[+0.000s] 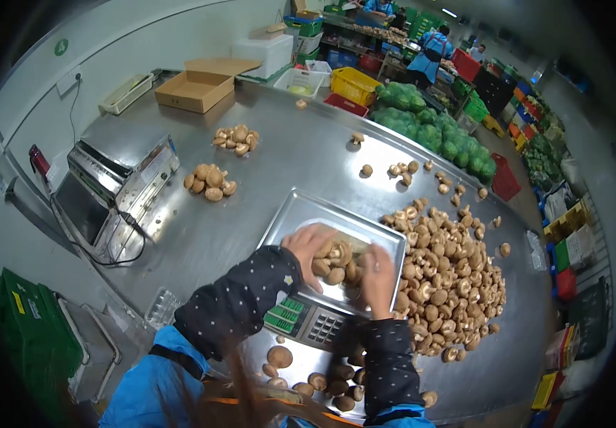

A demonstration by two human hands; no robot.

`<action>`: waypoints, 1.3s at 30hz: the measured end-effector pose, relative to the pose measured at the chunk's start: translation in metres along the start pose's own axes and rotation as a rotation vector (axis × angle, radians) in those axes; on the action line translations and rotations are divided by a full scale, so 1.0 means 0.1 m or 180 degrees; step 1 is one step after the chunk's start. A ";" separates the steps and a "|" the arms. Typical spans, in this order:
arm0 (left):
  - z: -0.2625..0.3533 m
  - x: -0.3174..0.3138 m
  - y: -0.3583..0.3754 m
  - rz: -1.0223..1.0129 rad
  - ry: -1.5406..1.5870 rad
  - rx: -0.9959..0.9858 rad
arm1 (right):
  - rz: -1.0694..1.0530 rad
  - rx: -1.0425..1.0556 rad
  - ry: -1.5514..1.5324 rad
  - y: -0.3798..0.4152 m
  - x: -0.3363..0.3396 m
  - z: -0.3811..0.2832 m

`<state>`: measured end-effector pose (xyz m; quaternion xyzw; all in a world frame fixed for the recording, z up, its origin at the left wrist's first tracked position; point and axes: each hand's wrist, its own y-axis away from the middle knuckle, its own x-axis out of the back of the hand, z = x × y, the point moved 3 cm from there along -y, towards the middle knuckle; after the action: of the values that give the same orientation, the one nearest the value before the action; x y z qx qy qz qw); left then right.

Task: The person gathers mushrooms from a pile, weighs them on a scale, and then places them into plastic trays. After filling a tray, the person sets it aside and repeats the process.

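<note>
Both hands are over the steel tray (290, 214) of a digital scale with green displays (286, 314) and a keypad. Between them sits a small group of brown mushrooms (336, 260). My left hand (310, 250) rests at the left side of the group, fingers spread and touching it. My right hand (378, 279) is at the right side, its fingers blurred by motion, so its grip is unclear. A large heap of mushrooms (450, 278) lies just right of the scale. Several loose mushrooms (315, 381) lie in front of it.
Two small mushroom piles (235, 139) (209, 181) are at the left, near a metal machine (119, 167) with a cable. A cardboard box (194, 89) stands at the back left. Wrapped green vegetables (436, 132) line the table's far edge. People in blue (429, 53) stand farther off.
</note>
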<state>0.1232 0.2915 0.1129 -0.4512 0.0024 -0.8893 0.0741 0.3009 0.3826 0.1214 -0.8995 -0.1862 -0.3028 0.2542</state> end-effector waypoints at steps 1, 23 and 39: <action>-0.02 -0.05 -0.01 0.0054 -0.0004 -0.0095 | -0.0301 0.0421 0.0330 0.07 -0.17 -0.09; 0.02 -0.02 0.17 0.0587 0.0037 -0.0783 | 0.0138 0.0277 0.0144 0.39 -0.14 0.02; -0.86 0.43 1.29 0.1640 0.2893 0.1435 | 0.0473 -0.1004 0.2050 1.28 0.80 1.04</action>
<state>0.0453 0.1530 0.0873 0.0189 -0.0459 -0.9259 0.3746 0.4707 0.3537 0.0569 -0.7972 0.0183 -0.5762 0.1792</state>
